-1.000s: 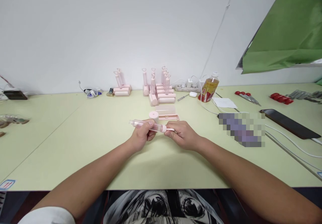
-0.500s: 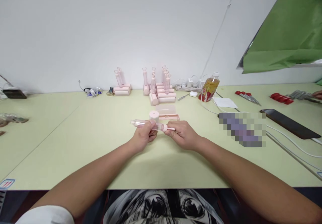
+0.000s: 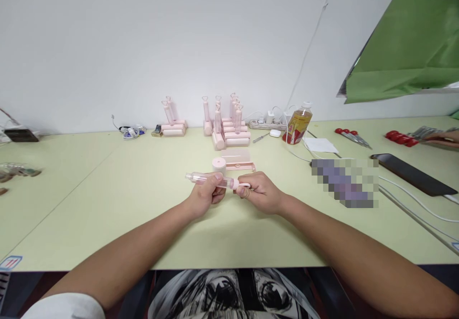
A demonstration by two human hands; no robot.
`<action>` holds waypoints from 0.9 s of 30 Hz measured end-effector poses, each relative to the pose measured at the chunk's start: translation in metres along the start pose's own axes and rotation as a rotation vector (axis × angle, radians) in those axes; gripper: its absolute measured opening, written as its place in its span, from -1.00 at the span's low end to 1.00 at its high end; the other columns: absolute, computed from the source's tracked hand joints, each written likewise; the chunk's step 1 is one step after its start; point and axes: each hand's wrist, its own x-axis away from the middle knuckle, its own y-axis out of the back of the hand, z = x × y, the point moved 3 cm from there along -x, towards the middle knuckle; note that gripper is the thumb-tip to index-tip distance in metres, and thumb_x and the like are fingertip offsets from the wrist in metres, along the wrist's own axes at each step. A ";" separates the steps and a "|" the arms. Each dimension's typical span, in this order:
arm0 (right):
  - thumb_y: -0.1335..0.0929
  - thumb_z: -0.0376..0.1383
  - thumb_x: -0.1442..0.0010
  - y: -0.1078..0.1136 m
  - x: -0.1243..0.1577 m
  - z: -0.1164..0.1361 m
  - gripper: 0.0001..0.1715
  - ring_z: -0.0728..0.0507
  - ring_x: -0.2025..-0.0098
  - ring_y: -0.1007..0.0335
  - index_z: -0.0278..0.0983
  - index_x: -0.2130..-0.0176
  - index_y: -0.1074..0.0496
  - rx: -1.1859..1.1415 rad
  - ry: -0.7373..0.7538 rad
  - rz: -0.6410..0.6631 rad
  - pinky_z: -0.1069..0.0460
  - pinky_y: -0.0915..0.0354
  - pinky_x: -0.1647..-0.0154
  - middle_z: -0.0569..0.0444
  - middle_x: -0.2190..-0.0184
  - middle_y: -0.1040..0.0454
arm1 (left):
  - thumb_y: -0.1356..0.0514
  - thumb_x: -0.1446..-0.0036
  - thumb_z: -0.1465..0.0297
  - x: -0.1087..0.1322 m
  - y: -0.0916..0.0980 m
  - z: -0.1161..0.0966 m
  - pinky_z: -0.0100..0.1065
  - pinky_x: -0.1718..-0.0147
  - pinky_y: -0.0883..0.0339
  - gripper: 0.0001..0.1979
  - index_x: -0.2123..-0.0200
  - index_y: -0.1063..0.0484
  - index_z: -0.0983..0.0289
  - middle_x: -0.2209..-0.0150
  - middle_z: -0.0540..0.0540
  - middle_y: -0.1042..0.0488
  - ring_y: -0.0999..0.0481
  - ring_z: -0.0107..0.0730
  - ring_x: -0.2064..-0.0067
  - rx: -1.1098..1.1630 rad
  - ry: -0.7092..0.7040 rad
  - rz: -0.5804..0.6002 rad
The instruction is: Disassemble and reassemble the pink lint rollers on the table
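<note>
My left hand (image 3: 207, 195) is wrapped round a clear plastic tube (image 3: 198, 178) with a pale pink cap, held nearly level above the table. At its right end, the thumb and fingers of my right hand (image 3: 261, 192) close on the pink loop handle (image 3: 244, 185). Just behind the tube stands a short pink and white cylinder (image 3: 219, 164), partly covered by my left hand. An open pink case (image 3: 241, 166) with a see-through cover lies beside it.
Pink cases (image 3: 236, 137) and upright looped tubes (image 3: 217, 119) line the wall. To the right are a drink bottle (image 3: 300, 124), a screwdriver (image 3: 260, 138), a phone (image 3: 412, 173) and white cables. Red-handled tools (image 3: 400, 138) lie near another person's hand (image 3: 444, 139).
My hands keep almost the same grip and place on the tube. At the far right, the other person's hand has come further in, towards the red-handled tools.
</note>
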 end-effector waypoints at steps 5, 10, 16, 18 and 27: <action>-0.23 0.02 -0.29 -0.004 0.001 -0.002 -0.46 0.03 0.61 -0.12 -0.31 0.52 -0.30 -0.204 -0.111 0.019 0.13 -0.06 0.58 0.16 0.65 -0.26 | -0.08 -0.15 0.02 0.000 0.001 0.002 -0.45 0.65 0.16 -0.51 0.61 -0.08 0.25 0.67 -0.13 -0.01 -0.01 -0.61 0.65 -0.010 -0.025 0.008; -0.24 0.04 -0.28 -0.005 0.002 -0.002 -0.46 0.04 0.62 -0.10 -0.33 0.47 -0.36 -0.308 -0.153 0.047 0.14 -0.05 0.60 0.18 0.68 -0.24 | -0.07 -0.16 0.04 0.001 0.002 0.001 -0.45 0.65 0.16 -0.52 0.62 -0.08 0.25 0.68 -0.12 -0.03 -0.02 -0.60 0.66 -0.028 -0.019 0.030; -0.25 0.12 -0.23 -0.007 0.004 -0.004 -0.40 0.06 0.67 -0.06 -0.34 0.48 -0.35 -0.414 -0.222 0.129 0.14 -0.01 0.65 0.21 0.70 -0.20 | -0.10 -0.11 0.03 0.001 0.002 -0.001 -0.46 0.66 0.19 -0.51 0.63 -0.06 0.25 0.69 -0.13 -0.01 0.01 -0.62 0.66 -0.005 0.017 0.050; -0.25 0.14 -0.22 -0.009 0.005 -0.004 -0.39 0.06 0.68 -0.09 -0.34 0.48 -0.35 -0.454 -0.255 0.168 0.13 -0.04 0.65 0.20 0.70 -0.21 | -0.12 -0.10 0.04 0.001 0.002 -0.003 -0.45 0.66 0.18 -0.50 0.64 -0.05 0.24 0.69 -0.13 -0.01 0.01 -0.62 0.66 -0.023 0.017 0.053; -0.28 0.17 -0.16 -0.016 0.006 -0.002 -0.38 0.05 0.72 -0.14 -0.32 0.50 -0.33 -0.602 -0.350 0.128 0.13 -0.11 0.69 0.22 0.74 -0.24 | -0.09 -0.13 0.04 0.003 0.004 -0.003 -0.41 0.63 0.16 -0.52 0.63 -0.10 0.25 0.66 -0.10 -0.03 0.01 -0.58 0.63 -0.090 -0.040 0.032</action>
